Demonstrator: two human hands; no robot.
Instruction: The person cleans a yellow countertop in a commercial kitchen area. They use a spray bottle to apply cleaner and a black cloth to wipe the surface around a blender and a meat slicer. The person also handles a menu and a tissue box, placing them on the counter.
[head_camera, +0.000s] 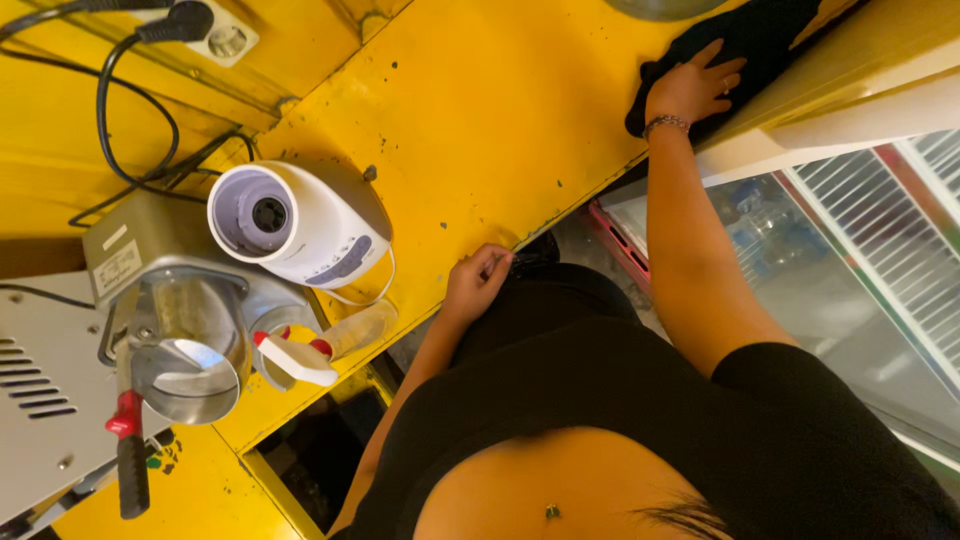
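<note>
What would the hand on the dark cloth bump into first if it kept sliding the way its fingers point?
Probably nothing soon: the right hand lies flat on the black cloth, fingers aimed along it toward the picture's upper right edge. Only cloth shows ahead, on the yellow counter.

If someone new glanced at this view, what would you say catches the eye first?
The bright yellow counter fills most of the view. At the top right, one hand presses flat on a dark cloth, while the other hand rests at the counter's near edge. At the left stand a white blender base and a metal press with a red-and-black handle, with a spray bottle lying beside them.
</note>
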